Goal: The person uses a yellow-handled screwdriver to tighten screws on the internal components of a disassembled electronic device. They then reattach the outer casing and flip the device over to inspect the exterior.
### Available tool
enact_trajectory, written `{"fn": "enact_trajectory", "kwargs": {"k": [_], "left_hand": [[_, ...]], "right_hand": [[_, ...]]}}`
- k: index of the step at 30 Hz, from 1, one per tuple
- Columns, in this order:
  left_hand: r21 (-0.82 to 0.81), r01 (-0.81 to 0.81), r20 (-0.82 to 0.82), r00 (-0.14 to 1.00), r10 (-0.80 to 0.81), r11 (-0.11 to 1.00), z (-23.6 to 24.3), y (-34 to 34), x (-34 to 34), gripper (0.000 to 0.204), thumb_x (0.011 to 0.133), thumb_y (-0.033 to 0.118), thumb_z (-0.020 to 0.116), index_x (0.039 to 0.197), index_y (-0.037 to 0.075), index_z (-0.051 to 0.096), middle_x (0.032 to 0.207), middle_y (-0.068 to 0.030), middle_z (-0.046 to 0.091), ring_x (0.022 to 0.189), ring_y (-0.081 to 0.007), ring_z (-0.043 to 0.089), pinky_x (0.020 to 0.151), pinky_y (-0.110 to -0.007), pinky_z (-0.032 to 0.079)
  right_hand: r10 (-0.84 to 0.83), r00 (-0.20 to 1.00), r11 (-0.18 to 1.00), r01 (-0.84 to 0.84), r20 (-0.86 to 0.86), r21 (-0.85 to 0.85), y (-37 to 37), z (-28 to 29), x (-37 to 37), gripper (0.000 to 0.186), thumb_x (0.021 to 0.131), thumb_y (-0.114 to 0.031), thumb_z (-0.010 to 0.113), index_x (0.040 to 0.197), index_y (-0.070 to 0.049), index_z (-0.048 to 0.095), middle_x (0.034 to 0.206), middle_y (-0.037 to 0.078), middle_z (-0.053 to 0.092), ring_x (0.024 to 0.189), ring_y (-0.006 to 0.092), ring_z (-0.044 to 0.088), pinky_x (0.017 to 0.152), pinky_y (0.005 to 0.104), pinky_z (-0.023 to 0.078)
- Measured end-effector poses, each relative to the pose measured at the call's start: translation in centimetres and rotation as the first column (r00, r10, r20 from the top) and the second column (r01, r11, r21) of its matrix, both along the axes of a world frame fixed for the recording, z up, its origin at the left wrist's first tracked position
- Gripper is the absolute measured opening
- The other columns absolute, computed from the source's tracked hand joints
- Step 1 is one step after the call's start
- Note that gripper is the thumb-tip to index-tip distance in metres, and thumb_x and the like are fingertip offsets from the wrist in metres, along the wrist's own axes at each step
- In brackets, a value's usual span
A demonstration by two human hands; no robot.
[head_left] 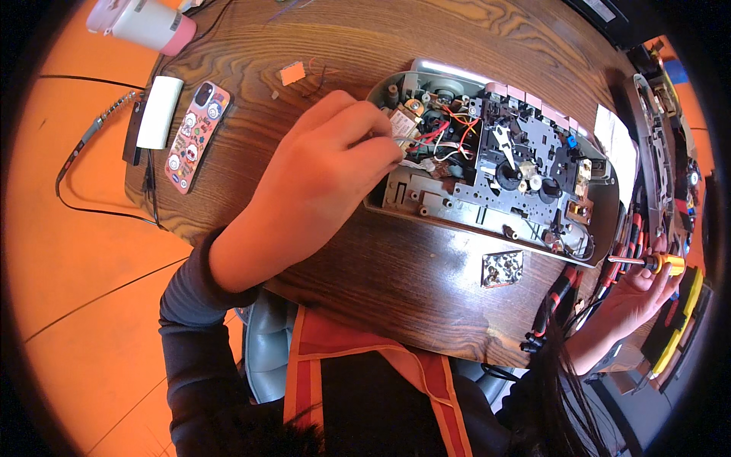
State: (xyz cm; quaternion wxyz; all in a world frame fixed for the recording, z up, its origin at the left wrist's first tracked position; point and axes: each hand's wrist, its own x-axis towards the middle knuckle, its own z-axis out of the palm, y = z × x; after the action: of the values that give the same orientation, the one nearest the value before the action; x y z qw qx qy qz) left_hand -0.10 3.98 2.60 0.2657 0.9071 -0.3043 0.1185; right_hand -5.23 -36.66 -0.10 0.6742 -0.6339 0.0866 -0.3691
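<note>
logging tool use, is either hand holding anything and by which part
The right hand holds a yellow-handled, thin-shafted screwdriver by its handle. Whether the left hand pinches anything at the opened grey-cased device cannot be told.

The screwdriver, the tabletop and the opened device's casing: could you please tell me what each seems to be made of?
Screwdriver: bright yellow handle, probably plastic; slim, shiny shaft, likely metal. Tabletop: glossy wood or printed laminate, showing dark grain and reflections. Casing: grey, probably moulded plastic, given its built-in posts.
</note>
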Motion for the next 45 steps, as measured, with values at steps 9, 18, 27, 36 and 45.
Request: {"fn": "enact_trajectory", "kwargs": {"k": [9, 18, 27, 36, 45], "left_hand": [[0.096, 0.014, -0.012, 1.000, -0.013, 0.995, 0.5, -1.8, 0.7, 0.015, 0.062, -0.001, 0.068, 0.070, 0.000, 0.055, 0.086, -0.0099, 0.046, 0.082, -0.0264, 0.047, 0.069, -0.033, 0.041], [0.221, 0.080, 0.026, 0.996, -0.088, 0.972, 1.0, -2.5, 1.5, 0.011, 0.069, 0.003, 0.064, 0.068, -0.001, 0.054, 0.092, -0.0102, 0.045, 0.092, -0.0270, 0.045, 0.081, -0.035, 0.041], [0.125, 0.158, -0.101, 0.984, -0.146, 0.979, 0.4, -2.3, 1.5, 0.012, 0.069, 0.004, 0.065, 0.074, -0.001, 0.055, 0.095, -0.0098, 0.045, 0.096, -0.0269, 0.045, 0.082, -0.035, 0.040], [0.194, 0.195, 0.193, 0.953, -0.232, 0.961, 0.5, -2.0, 1.9, 0.016, 0.075, 0.001, 0.057, 0.090, 0.000, 0.053, 0.097, -0.0108, 0.051, 0.096, -0.0270, 0.049, 0.083, -0.035, 0.042], [0.269, 0.337, 0.074, 0.927, -0.368, 0.902, 0.2, -1.0, 1.3, 0.044, 0.071, 0.009, 0.065, 0.111, -0.003, 0.052, 0.110, -0.0164, 0.056, 0.103, -0.0303, 0.054, 0.088, -0.039, 0.045]], "right_hand": [[0.046, 0.999, 0.999, -0.046, -0.015, 0.013, -0.3, -0.1, 0.1, 0.040, 0.091, -0.012, 0.049, 0.129, -0.007, 0.036, 0.116, 0.023, 0.055, 0.096, 0.0211, 0.062, 0.079, 0.0341, 0.055], [0.057, 0.998, 0.998, -0.056, -0.019, 0.011, 0.5, 0.1, 0.2, 0.036, 0.093, -0.012, 0.045, 0.129, -0.007, 0.039, 0.116, 0.025, 0.054, 0.104, 0.0289, 0.058, 0.085, 0.0425, 0.053], [0.088, 0.996, 0.996, -0.088, 0.012, 0.030, 0.1, 0.1, -0.2, 0.035, 0.093, -0.012, 0.047, 0.127, -0.008, 0.041, 0.114, 0.024, 0.055, 0.102, 0.0280, 0.059, 0.084, 0.0450, 0.053], [0.070, 0.997, 0.997, -0.070, 0.019, 0.007, 0.7, 0.0, 0.0, 0.035, 0.093, -0.012, 0.046, 0.126, -0.004, 0.040, 0.111, 0.023, 0.056, 0.102, 0.0284, 0.059, 0.081, 0.0413, 0.055], [0.096, 0.995, 0.994, -0.096, 0.017, -0.050, 0.9, -0.2, 0.2, 0.035, 0.093, -0.013, 0.047, 0.127, -0.006, 0.040, 0.108, 0.025, 0.057, 0.097, 0.0276, 0.061, 0.077, 0.0363, 0.057]]}}
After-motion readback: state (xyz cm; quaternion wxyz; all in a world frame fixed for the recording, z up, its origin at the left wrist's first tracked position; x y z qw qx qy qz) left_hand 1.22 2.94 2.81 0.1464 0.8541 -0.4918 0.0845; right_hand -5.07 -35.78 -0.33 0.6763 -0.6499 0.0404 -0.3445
